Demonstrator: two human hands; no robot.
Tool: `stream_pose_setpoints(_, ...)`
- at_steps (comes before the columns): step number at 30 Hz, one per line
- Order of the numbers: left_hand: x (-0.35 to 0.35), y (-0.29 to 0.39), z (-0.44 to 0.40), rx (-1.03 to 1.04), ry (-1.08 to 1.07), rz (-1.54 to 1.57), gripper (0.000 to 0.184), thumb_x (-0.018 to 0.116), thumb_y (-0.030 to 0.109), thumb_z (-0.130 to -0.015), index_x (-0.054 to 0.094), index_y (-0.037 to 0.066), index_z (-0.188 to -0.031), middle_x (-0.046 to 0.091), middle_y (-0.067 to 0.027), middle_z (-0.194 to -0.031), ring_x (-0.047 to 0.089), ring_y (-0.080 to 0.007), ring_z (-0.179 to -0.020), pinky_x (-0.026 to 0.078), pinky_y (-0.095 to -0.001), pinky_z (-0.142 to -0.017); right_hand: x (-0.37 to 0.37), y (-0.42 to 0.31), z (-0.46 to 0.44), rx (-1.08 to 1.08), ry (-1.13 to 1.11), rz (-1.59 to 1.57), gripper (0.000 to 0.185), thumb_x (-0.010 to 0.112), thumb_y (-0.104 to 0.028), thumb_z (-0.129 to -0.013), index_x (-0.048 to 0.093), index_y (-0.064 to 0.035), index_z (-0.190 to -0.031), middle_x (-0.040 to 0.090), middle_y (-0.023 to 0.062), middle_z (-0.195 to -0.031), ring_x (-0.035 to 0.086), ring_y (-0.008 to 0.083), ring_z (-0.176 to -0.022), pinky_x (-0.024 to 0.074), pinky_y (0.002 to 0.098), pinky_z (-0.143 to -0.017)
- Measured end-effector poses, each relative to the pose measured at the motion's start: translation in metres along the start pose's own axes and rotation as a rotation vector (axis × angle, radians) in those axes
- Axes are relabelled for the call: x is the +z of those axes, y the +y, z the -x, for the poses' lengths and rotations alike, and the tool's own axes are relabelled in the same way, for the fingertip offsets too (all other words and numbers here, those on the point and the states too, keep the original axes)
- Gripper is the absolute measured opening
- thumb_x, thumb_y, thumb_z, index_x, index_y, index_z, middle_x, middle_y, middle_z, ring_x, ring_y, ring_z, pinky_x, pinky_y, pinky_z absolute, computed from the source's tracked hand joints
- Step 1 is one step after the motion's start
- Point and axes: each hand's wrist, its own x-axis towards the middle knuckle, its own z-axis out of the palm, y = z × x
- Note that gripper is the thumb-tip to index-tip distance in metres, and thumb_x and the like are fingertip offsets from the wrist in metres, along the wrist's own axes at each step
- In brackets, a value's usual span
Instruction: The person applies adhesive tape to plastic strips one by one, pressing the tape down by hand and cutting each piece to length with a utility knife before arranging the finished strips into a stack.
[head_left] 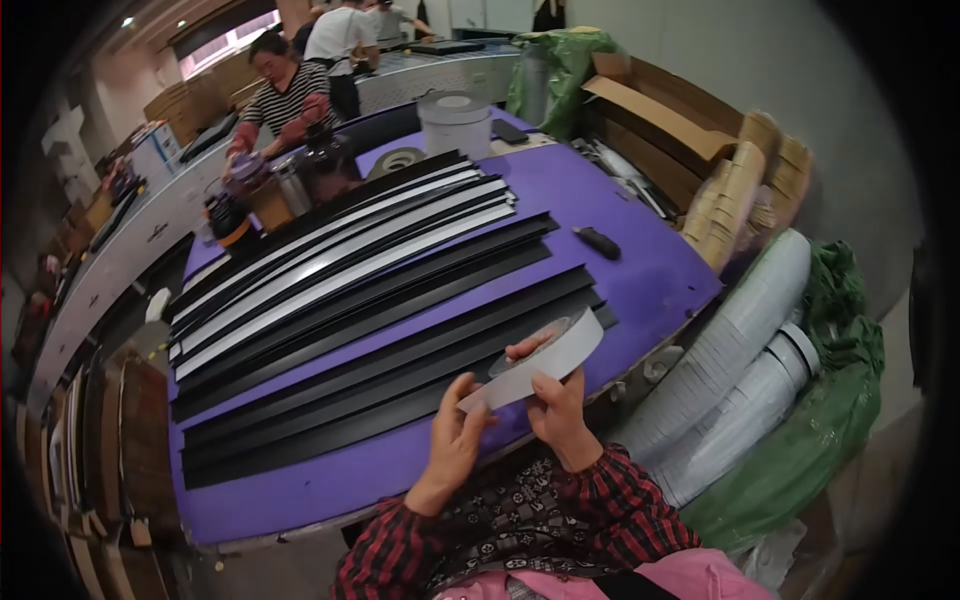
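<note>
Head view: showing one left hand (455,440) and one right hand (560,412) at one tape roll (560,358), over the near right edge of one purple table (660,260). On the table, counting one white bucket (455,122) and one flat-lying roll (378,168) at the far side, one black-handled tool (597,242) at the right, and several long strips (390,375) at the centre and left, overlapping too closely for an exact count. Beyond the far left, also showing one person (285,95) in a striped top.

Regarding the tape roll: appearing pale grey-white along the broad outer band; forming a ring with an open core; leading off in a straight length.

Pointing with the straight length toward the near left; running along the long axis from near left to far right, roughly as with the long strips.

Pinching the near-left end narrowly between left thumb and fingers. Clasping the ring in the right hand, pressing the thumb against the outer band.
</note>
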Motion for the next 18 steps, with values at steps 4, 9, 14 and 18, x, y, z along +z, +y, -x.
stream_pose_setpoints(4, -0.017, 0.003, 0.026, -0.107, 0.128, 0.404, 0.015, 0.049, 0.018, -0.088, 0.047, 0.004, -0.094, 0.049, -0.0009, -0.067, 0.046, -0.0077, -0.058, 0.037, -0.0200, -0.051, 0.008, 0.015, 0.018, -0.074, -0.131, 0.170, 0.048, 0.058, -0.014, -0.066, 0.039, -0.0031, -0.109, 0.049, 0.0099, -0.102, 0.049, 0.0216, -0.098, 0.0351, 0.0343, -0.092)
stream_pose_setpoints(9, -0.143, 0.040, 0.071, -0.033, 0.461, -0.008, 0.015, 0.051, 0.018, -0.086, 0.048, 0.005, -0.092, 0.047, 0.0011, -0.064, 0.043, -0.0059, -0.052, 0.035, -0.0187, -0.046, -0.062, -0.052, 0.006, -0.031, -0.062, -0.350, 0.064, 0.061, -0.028, -0.075, 0.030, -0.0049, -0.127, 0.049, 0.0060, -0.109, 0.043, 0.0210, -0.107, 0.0269, 0.0398, -0.100)
stream_pose_setpoints(14, -0.300, 0.116, 0.139, -0.141, 0.763, -0.504, 0.010, 0.053, 0.015, -0.083, 0.052, 0.005, -0.082, 0.048, 0.0025, -0.062, 0.045, -0.0057, -0.051, 0.035, -0.0188, -0.046, -0.160, -0.110, -0.017, -0.135, -0.011, 0.046, 0.065, 0.055, -0.024, -0.080, 0.021, -0.0030, -0.132, 0.049, 0.0074, -0.107, 0.044, 0.0216, -0.104, 0.0256, 0.0376, -0.100)
stream_pose_setpoints(18, -0.353, 0.157, 0.148, -0.167, 0.835, -0.758, 0.016, 0.055, 0.019, -0.082, 0.059, 0.003, -0.082, 0.049, 0.0053, -0.064, 0.044, -0.0030, -0.061, 0.033, -0.0175, -0.055, -0.182, -0.094, -0.024, -0.104, -0.077, 0.722, 0.054, 0.055, -0.013, -0.080, 0.030, -0.0020, -0.127, 0.049, 0.0069, -0.099, 0.044, 0.0175, -0.100, 0.0284, 0.0296, -0.094)
